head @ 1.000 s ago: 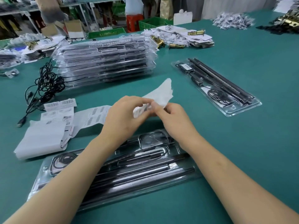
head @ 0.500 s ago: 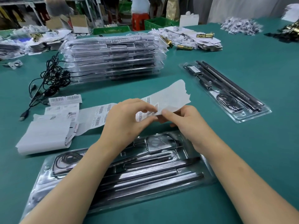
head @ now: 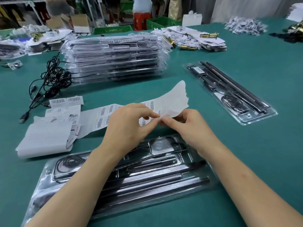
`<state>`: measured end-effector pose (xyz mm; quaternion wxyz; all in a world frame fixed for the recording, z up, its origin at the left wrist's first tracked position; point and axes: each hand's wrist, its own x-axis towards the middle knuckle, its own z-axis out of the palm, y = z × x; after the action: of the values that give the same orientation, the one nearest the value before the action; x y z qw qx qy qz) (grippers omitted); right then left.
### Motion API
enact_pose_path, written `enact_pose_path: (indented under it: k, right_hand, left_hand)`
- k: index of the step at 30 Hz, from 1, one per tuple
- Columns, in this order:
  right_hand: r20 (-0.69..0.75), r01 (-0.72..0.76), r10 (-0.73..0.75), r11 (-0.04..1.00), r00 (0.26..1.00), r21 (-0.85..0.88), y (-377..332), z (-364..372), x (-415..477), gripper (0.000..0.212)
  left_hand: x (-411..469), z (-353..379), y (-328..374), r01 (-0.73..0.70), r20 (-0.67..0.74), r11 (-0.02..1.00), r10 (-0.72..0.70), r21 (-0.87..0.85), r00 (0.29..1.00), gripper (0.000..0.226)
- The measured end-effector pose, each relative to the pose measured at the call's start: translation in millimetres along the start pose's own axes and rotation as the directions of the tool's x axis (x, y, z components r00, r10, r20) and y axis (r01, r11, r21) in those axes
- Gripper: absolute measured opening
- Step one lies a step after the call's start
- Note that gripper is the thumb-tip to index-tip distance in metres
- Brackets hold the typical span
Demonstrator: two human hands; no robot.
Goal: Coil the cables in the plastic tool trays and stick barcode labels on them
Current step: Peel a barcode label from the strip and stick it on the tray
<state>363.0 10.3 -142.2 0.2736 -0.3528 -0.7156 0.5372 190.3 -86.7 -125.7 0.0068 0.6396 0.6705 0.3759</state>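
A long white strip of barcode labels (head: 170, 97) runs from a folded stack (head: 47, 138) at the left to my hands. My left hand (head: 129, 126) pinches the strip near a barcode label (head: 145, 121). My right hand (head: 188, 126) pinches the strip's edge just to the right, fingertips meeting the left hand's. Below my forearms lies a clear plastic tool tray (head: 147, 177) with dark rods and a coiled black cable (head: 68, 163) at its left end.
A stack of filled trays (head: 114, 59) stands at the back centre. Loose black cables (head: 50, 79) lie to its left. One labelled tray (head: 229, 92) lies at the right. Loose label pieces (head: 65, 100) sit by the folded stack. Paper piles line the green table's (head: 262, 153) far edge.
The label strip has been drawn out longer and its free end lifted up to the right. Both hands stay pinched together on it above the near tray.
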Motion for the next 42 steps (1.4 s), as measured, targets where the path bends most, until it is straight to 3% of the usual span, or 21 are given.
enact_pose_path:
  k: [6, 10, 15, 26, 30, 36, 42]
  right_hand:
    - [-0.02, 0.051, -0.053, 0.995, 0.998, -0.087, 0.4, 0.4, 0.0, 0.007]
    - [-0.03, 0.065, -0.07, 0.99, 0.997, -0.122, 1.1, 2.1, -0.4, 0.014]
    - [0.012, 0.046, -0.045, 0.999, 0.999, -0.029, -2.8, 2.0, -2.1, 0.015]
    - [0.019, -0.003, 0.002, 1.0, 1.0, 0.022, -2.4, 4.0, -2.9, 0.02]
    - [0.019, 0.002, -0.002, 1.0, 1.0, -0.018, -2.9, 3.8, -2.4, 0.021]
    - [-0.026, -0.029, 0.029, 0.999, 0.999, -0.012, -2.6, 1.2, -0.4, 0.022]
    - [0.012, -0.014, 0.014, 1.0, 1.0, -0.001, -5.9, -0.9, -3.3, 0.022]
  left_hand:
    - [-0.3, -0.6, 4.0, 0.034, 0.004, 0.999, -0.034, -0.008, 0.999, 0.015]
    - [-0.9, -1.7, 8.8, -0.056, -0.026, 0.988, 0.06, 0.145, 0.998, 0.015]
    - [-1.8, -0.8, 12.9, -0.16, -0.056, 0.924, 0.191, 0.347, 0.98, 0.01]
    - [-2.5, 1.5, 12.9, -0.172, -0.043, 0.907, 0.204, 0.385, 0.978, 0.007]
    - [-2.4, 2.2, 11.1, -0.125, -0.051, 0.943, 0.148, 0.307, 0.988, 0.007]
    - [-1.4, 4.0, 0.7, 0.134, -0.071, 0.986, -0.141, -0.1, 0.987, 0.012]
    - [0.7, 5.9, -1.0, 0.131, 0.012, 0.982, -0.13, -0.134, 0.991, 0.011]
